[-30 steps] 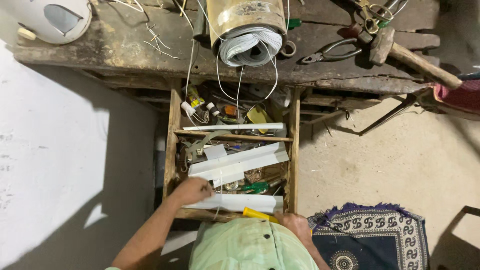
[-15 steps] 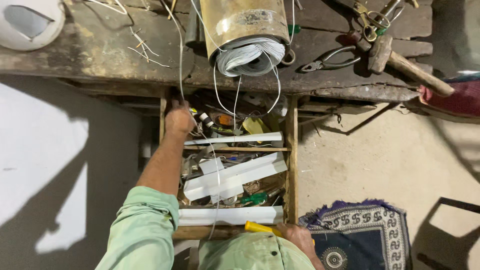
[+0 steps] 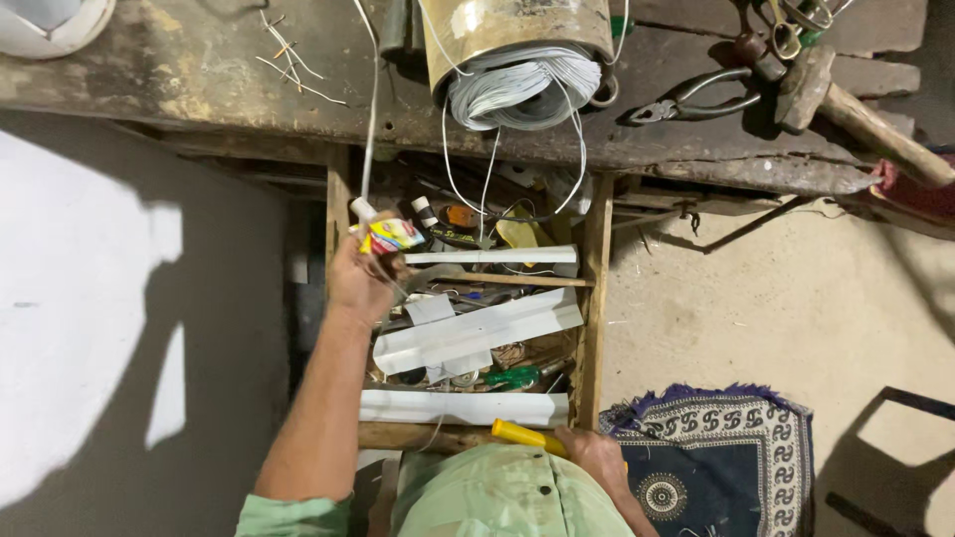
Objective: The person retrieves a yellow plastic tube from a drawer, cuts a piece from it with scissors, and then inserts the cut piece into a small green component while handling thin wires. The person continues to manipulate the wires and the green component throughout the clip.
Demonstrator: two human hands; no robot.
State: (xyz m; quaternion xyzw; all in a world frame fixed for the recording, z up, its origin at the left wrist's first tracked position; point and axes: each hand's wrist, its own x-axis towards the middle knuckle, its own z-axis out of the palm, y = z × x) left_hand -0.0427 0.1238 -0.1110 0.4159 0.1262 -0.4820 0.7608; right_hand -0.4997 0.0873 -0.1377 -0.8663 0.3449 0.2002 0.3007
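My left hand [image 3: 360, 278] is raised over the left side of an open wooden drawer [image 3: 595, 298] and grips a small colourful packet [image 3: 391, 236] with a white tube end sticking up. My right hand [image 3: 594, 459] rests at the drawer's front edge, closed around a yellow-handled tool [image 3: 527, 436]. The drawer holds white plastic strips [image 3: 477, 333], a green-handled tool [image 3: 512, 378], small bottles and tangled wire.
A worn wooden workbench [image 3: 199, 80] runs across the top with a coil of white wire [image 3: 522, 85] in a tin, pliers [image 3: 686, 99] and a hammer [image 3: 846, 99]. A patterned blue mat [image 3: 716, 457] lies on the concrete floor at the right.
My left hand went from the drawer's front to its back left corner, then lifted out holding the colourful packet. My right hand stayed on the yellow-handled tool.
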